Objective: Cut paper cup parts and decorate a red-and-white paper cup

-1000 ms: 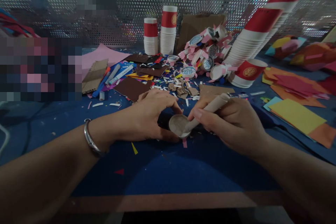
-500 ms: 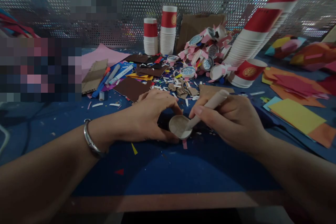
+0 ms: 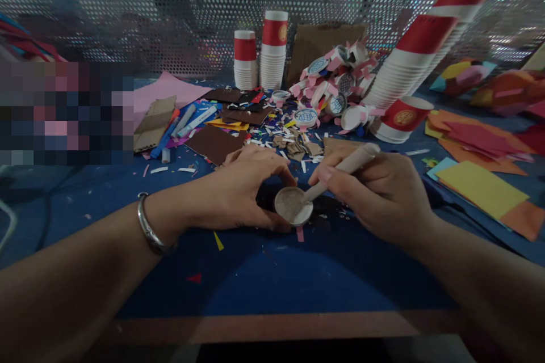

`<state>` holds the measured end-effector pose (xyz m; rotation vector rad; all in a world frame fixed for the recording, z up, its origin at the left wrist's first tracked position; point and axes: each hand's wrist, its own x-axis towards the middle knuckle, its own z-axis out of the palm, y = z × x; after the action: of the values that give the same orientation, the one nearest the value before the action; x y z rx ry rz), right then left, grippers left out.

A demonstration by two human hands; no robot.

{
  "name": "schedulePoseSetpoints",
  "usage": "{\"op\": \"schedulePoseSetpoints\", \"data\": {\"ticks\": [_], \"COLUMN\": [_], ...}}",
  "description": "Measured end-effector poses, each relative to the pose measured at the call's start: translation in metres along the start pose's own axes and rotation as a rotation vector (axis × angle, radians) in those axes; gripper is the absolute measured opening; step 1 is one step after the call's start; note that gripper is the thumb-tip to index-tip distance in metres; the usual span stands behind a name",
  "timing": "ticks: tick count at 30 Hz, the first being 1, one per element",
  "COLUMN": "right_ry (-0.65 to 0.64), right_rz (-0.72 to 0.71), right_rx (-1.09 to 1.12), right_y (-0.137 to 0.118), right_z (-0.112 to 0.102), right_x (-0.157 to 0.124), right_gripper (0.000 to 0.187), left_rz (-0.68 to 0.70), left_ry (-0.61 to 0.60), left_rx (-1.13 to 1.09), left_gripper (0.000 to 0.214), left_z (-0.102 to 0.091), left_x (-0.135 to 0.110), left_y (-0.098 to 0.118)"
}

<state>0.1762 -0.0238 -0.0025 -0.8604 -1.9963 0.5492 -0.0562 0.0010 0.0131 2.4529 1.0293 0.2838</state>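
My left hand (image 3: 242,190) is closed round a small cut-down paper cup (image 3: 292,206) lying on its side on the blue table (image 3: 272,278); its round pale bottom faces me. My right hand (image 3: 374,193) grips a beige pen-like stick (image 3: 347,167) whose tip rests on the cup's round bottom. A silver bracelet (image 3: 149,232) sits on my left wrist. The two hands are almost touching over the cup.
Paper scraps and brown card pieces (image 3: 215,142) litter the table behind my hands. Stacks of red-and-white cups (image 3: 272,51) and a leaning stack (image 3: 419,51) stand at the back, beside a heap of decorated cup pieces (image 3: 336,88). Coloured paper sheets (image 3: 481,181) lie right, markers (image 3: 187,122) left.
The stick in my right hand has tilted flatter, its rear end swinging right. My right hand shifted slightly. My left hand and the cup stay in place.
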Motion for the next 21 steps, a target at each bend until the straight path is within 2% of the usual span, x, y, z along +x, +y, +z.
{"op": "schedulePoseSetpoints", "data": {"ticks": [3,8,16,21], "right_ry": [-0.03,-0.007,0.017,-0.02], "right_rz": [0.004,-0.014,-0.025,-0.023], "right_rx": [-0.031,-0.085,-0.054,-0.07], "right_y": [0.0016,-0.001,-0.0022,-0.0008], "right_z": [-0.0001,-0.0022,-0.0003,0.0011], "right_x": [0.0006,0.0016,-0.0011,0.0012], "right_gripper": [0.036,0.037,0.036,0.037], "left_rz": [0.002,0.006,-0.002,0.007], "left_ry": [0.004,-0.001,-0.001,0.003], "left_rx": [0.009,0.003,-0.003,-0.005], "left_gripper": [0.054,0.052,0.053,0.052], "left_z": [0.0,-0.0002,0.0,-0.0002], "left_x": [0.0003,0.0002,-0.0008,-0.001], "left_y": [-0.0005,-0.001,0.0003,-0.0005]}}
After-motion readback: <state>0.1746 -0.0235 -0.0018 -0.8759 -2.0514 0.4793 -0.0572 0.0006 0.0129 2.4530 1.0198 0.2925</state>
